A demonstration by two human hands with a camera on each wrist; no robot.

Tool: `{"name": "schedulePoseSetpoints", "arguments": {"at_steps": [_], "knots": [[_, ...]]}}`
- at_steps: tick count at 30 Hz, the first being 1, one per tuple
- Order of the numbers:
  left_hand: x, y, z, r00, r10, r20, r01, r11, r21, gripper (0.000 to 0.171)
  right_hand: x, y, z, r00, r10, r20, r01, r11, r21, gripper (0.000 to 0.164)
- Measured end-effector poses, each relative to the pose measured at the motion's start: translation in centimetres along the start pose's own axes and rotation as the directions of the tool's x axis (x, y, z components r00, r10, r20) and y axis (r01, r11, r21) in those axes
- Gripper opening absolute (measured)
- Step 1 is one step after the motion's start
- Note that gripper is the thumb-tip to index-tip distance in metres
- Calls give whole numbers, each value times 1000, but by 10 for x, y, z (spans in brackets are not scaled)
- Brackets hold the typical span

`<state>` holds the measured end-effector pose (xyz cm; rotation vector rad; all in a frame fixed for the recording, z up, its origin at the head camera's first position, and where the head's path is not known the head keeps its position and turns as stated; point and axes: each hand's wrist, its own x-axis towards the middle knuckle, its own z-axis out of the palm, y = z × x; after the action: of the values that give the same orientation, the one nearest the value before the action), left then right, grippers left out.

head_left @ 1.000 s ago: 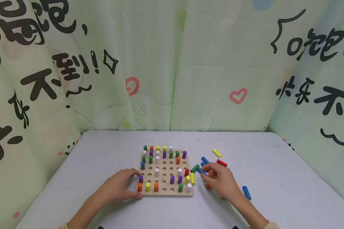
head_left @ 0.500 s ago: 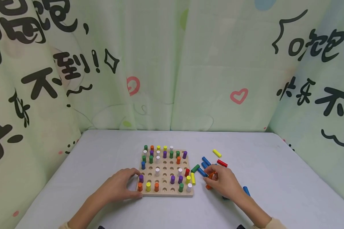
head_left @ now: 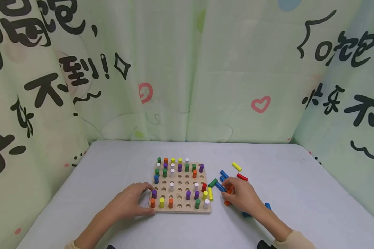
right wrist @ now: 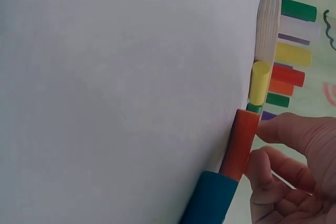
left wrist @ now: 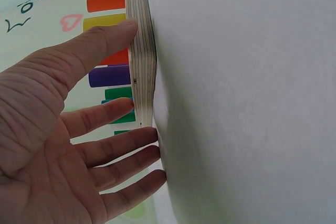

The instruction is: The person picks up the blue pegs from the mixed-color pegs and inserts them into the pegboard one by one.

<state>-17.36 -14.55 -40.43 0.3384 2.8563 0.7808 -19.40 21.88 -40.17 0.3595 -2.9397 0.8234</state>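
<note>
A wooden pegboard (head_left: 179, 211) stands on the table, coloured pegs upright in many of its holes. My left hand (head_left: 132, 200) is at its near left corner, thumb on the front edge and index fingertip by the left side; in the left wrist view its fingers extend fairly straight. My right hand (head_left: 241, 195) is low over loose pegs right of the board, fingers bent. An orange peg (head_left: 230, 190) shows between its thumb and index finger; I cannot tell if they grip it. In the right wrist view an orange peg (right wrist: 241, 142) partly hides the fingertips.
Blue pegs (head_left: 220, 186), a green peg (head_left: 212, 183) and a yellow peg (head_left: 210, 194) lie between board and right hand. A red peg (head_left: 242, 176) and another yellow peg (head_left: 236, 166) lie farther back. More blue pegs (head_left: 246, 214) lie by the right wrist. Printed curtains (head_left: 224, 86) enclose the table.
My right hand has shifted slightly right and down among the loose pegs, uncovering more of the blue and orange ones. My left hand has stayed at the board's corner.
</note>
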Motion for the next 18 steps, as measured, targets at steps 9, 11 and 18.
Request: {"name": "schedulePoseSetpoints", "arguments": {"at_steps": [9, 11, 18], "knots": [[1, 1, 0, 1000, 0, -1, 0, 1000, 5, 61, 4, -1, 1, 1000, 13, 16, -12, 999, -40, 21], [1, 1, 0, 1000, 0, -1, 0, 1000, 5, 61, 5, -1, 1, 1000, 14, 18, -13, 999, -43, 21], [1, -1, 1, 1000, 2, -1, -2, 1000, 1, 61, 6, -1, 3, 1000, 17, 17, -16, 999, -47, 19]]}}
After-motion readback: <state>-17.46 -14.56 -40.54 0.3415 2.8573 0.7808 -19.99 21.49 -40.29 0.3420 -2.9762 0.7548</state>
